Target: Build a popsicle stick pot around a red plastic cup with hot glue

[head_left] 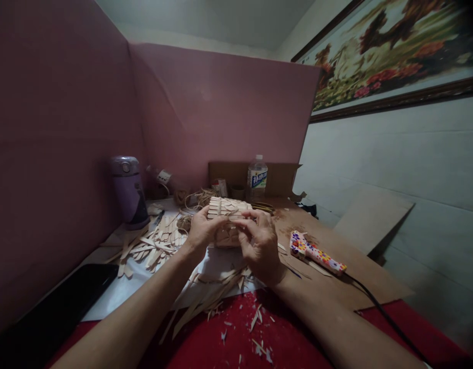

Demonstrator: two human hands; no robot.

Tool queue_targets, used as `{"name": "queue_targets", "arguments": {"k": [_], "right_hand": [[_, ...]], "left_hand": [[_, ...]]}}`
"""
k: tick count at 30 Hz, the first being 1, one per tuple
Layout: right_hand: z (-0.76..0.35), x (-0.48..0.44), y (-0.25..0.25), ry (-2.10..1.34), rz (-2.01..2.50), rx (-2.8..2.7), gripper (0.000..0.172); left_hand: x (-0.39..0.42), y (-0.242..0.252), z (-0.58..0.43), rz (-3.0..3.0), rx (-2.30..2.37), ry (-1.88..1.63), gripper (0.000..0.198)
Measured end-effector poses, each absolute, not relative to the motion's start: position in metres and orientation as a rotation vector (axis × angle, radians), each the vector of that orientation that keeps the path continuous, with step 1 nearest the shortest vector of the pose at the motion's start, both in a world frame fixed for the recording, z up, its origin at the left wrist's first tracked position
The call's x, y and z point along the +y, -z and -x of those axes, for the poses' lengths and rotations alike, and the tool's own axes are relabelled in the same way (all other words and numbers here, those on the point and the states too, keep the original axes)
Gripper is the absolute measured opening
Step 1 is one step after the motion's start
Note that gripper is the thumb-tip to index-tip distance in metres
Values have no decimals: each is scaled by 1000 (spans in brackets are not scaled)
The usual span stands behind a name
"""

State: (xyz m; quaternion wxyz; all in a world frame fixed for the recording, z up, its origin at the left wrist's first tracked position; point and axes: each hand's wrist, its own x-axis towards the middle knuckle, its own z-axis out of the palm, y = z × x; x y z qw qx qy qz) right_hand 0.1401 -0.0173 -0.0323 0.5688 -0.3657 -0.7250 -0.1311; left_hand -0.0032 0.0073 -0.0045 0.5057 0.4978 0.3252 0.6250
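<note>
head: two hands on one stick model

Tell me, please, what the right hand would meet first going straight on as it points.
The craft-stick structure, which the right hand seems to touch; the left hand lies just beyond.

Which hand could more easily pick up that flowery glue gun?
Probably the right. The right hand is nearest the glue gun, which lies just to its right. The left hand is on the far side of the stick model that both hold.
</note>
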Motion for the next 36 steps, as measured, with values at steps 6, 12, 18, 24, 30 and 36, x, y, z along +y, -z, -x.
{"name": "queue_targets", "arguments": {"k": [6,12,18,24,30,36], "right_hand": [[-142,-18,33,388,871,-1725,22],[-137,-22,30,389,891,-1721,13],[-126,-26,29,419,950,-1777,5],[-124,-24,28,453,970,-1732,3],[-126,-23,27,457,981,-1708,6],[-126,-22,28,461,1036,-1651,6]], "left_hand": [[8,5,3,-1199,773,-1510,38],[7,7,1,-1186,796,-1509,35],[1,4,-3,-1163,835,-1525,25],[-2,1,-6,-1130,797,-1533,24],[-3,2,-6,-1112,818,-1501,26],[-5,2,-6,-1105,799,-1493,24]]}}
